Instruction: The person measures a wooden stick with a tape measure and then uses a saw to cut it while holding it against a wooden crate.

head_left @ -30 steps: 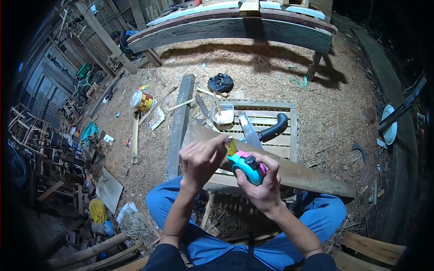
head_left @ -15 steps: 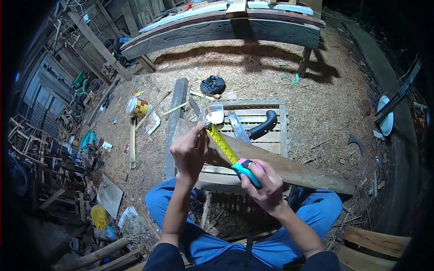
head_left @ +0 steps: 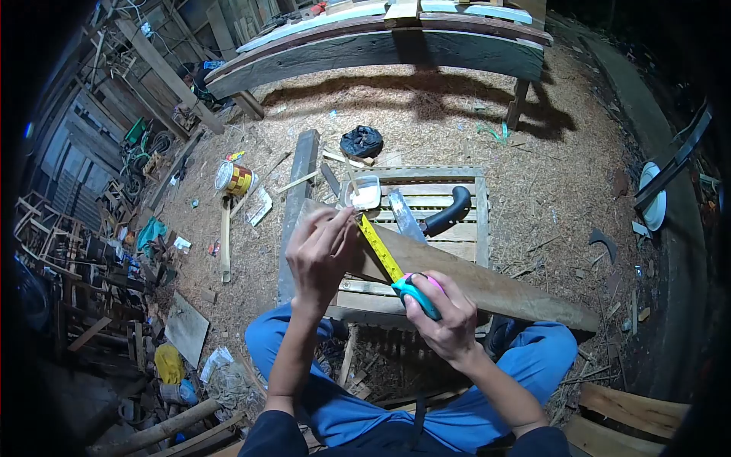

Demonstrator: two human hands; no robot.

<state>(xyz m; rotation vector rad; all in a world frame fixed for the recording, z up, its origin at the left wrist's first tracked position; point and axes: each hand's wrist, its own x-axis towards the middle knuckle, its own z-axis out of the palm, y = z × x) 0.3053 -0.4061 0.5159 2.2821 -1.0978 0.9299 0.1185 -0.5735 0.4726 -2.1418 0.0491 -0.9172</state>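
My right hand (head_left: 445, 316) is closed around a teal and pink tape measure (head_left: 417, 293), low over the slatted wooden platform. Its yellow blade (head_left: 378, 245) is pulled out a short way, slanting up and left across a long wooden board (head_left: 487, 283). At the blade's far end is my left hand (head_left: 314, 255), with its fingers stretched out and loosened beside the tip, slightly blurred. The board lies tilted across the platform in front of my knees.
On the slatted platform (head_left: 479, 206) are a tool with a curved black handle (head_left: 451, 215) and a white plastic container (head_left: 365, 193). A black plastic bag (head_left: 361, 142), a bucket (head_left: 234, 177) and a grey beam (head_left: 302, 164) are nearby. A long workbench (head_left: 365, 59) stands beyond.
My left fingers have loosened from their pinch at the end of the tape blade and spread slightly. My right hand still grips the tape measure in nearly the same place.
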